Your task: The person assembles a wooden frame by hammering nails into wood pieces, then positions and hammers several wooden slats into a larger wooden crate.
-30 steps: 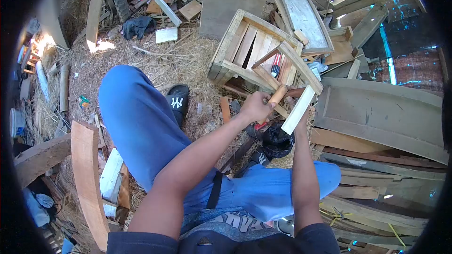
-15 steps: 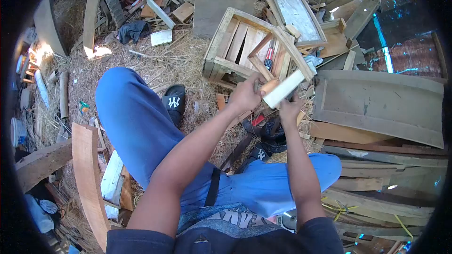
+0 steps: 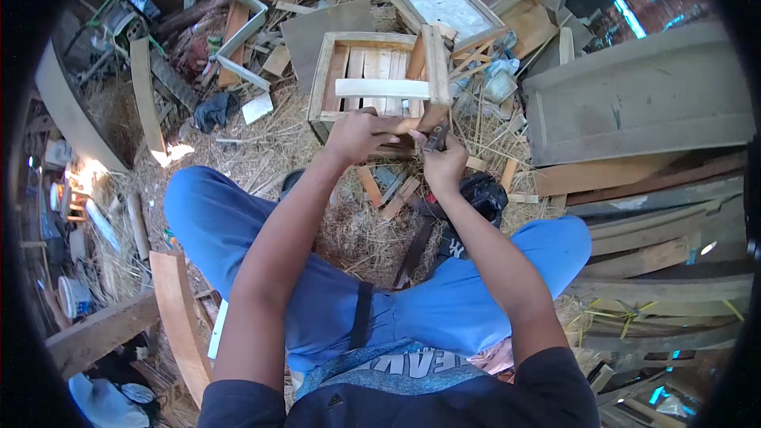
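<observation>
The left grip (image 3: 353,139) is holding the lower bar of a wooden frame (image 3: 437,63) between curled fingers; the frame is overlapping the slatted wooden crate (image 3: 372,36) in view. The right grip (image 3: 445,163) is folding around a dark object (image 3: 435,138), too small to identify, just beside the frame's lower corner. Straw (image 3: 349,230) is covering the ground nearby.

From here, the slat (image 3: 382,89) just beyond the hands (image 3: 354,139) looks cream; below them, blue trousers (image 3: 428,313), black strap (image 3: 362,313).
</observation>
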Tool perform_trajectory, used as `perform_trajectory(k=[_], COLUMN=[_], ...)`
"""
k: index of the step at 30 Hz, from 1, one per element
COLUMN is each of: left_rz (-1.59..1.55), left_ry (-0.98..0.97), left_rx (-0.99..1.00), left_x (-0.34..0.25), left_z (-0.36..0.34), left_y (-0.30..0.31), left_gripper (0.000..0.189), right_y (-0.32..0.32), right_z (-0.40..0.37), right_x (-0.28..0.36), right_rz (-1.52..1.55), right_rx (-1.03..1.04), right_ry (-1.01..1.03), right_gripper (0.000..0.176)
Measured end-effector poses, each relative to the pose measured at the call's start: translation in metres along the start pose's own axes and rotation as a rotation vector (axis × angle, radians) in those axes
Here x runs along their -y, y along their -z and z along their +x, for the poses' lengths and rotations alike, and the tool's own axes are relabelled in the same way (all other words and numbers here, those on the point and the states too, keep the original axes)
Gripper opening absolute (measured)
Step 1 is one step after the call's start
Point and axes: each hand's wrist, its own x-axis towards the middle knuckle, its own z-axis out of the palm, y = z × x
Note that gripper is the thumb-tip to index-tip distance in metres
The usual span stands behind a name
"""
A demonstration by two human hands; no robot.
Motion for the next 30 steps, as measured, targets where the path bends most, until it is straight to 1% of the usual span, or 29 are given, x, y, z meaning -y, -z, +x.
perform_trajectory(k=[1,2,4,6,8,9,10,12,13,15,16,17,18,20,22,23,25,26,28,30], left_rz=[0.014,0.027,0.067,0.109,0.209,0.183,0.187,0.164,0.169,0.02,0.018,-0.011,-0.038,-0.056,-0.097,-0.097,-0.067,-0.068,-0.045,-0.05], left_ry=[0.002,-0.011,-0.05,-0.085,-0.147,-0.107,-0.112,-0.18,-0.192,-0.233,-0.24,-0.221,-0.202,-0.227,-0.175,-0.178,-0.24,-0.241,-0.176,-0.161], left_rx=[-0.027,-0.017,-0.067,-0.026,-0.075,-0.001,0.006,-0.061,-0.054,-0.071,-0.06,-0.061,-0.062,-0.077,-0.074,-0.069,-0.056,-0.053,-0.015,-0.022], left_x=[-0.002,-0.003,-0.003,0.003,0.008,0.006,0.007,0.013,0.017,0.027,0.032,0.037,0.038,0.04,0.038,0.038,0.042,0.044,0.038,0.037], left_z=[0.0,0.001,0.002,0.01,0.018,0.02,0.02,0.022,0.024,0.025,0.026,0.027,0.028,0.029,0.027,0.028,0.031,0.031,0.029,0.03], left_y=[0.003,0.004,0.002,0.004,0.002,0.003,0.001,-0.004,-0.006,-0.011,-0.014,-0.016,-0.016,-0.019,-0.018,-0.017,-0.017,-0.018,-0.014,-0.013], left_gripper=[0.035,0.035,0.041,0.042,0.039,0.036,0.036,0.032,0.032,0.027,0.027,0.025,0.023,0.024,0.024,0.024,0.022,0.022,0.022,0.023], right_y=[0.003,0.005,0.009,0.01,0.008,0.008,0.009,0.011,0.014,0.019,0.015,0.008,0.006,0.004,0.006,0.008,0.015,0.013,0.001,-0.005], right_z=[0.0,0.001,0.002,-0.001,-0.004,-0.005,-0.006,-0.003,0.0,0.0,-0.001,-0.003,-0.002,-0.003,-0.002,-0.001,0.001,0.002,0.005,0.004], right_x=[0.006,0.011,0.022,0.022,0.018,0.015,0.012,0.013,0.016,0.023,0.015,0.004,0.002,-0.002,0.002,0.003,0.01,0.005,-0.013,-0.023], right_rz=[0.005,0.014,0.04,0.058,0.142,0.147,0.122,0.075,0.079,0.141,0.14,0.152,0.162,0.177,0.275,0.276,0.273,0.273,0.257,0.223], right_rx=[-0.001,-0.018,0.025,0.037,0.093,0.084,0.115,0.171,0.158,0.225,0.216,0.177,0.138,0.14,0.169,0.165,0.226,0.225,0.262,0.248], right_ry=[0.015,0.007,-0.072,-0.121,-0.206,-0.213,-0.208,-0.19,-0.195,-0.241,-0.25,-0.174,-0.095,-0.098,-0.107,-0.111,-0.127,-0.129,-0.124,-0.108], right_gripper=[0.034,0.034,0.029,0.026,0.015,0.015,0.015,0.018,0.018,0.022,0.022,0.024,0.032,0.031,0.032,0.032,0.028,0.028,0.023,0.022])
